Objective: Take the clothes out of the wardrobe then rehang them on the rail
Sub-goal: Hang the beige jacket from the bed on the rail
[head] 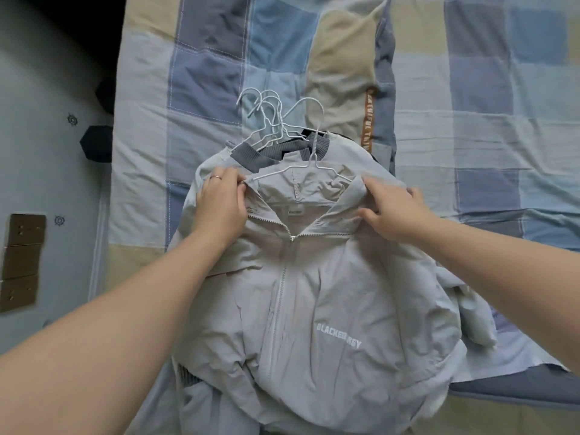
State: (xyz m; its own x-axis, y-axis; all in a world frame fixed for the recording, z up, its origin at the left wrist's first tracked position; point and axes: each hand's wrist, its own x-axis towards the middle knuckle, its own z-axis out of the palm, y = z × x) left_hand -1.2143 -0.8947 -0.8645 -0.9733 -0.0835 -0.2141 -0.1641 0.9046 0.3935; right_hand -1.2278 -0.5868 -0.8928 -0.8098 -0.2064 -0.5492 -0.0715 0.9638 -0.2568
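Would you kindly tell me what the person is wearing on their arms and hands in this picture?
The left arm and right arm are bare as far as the picture shows, with no sleeves in view. The left hand wears a thin ring on one finger. The right hand shows no ring. Neither wrist carries a watch or band, and there are no gloves.
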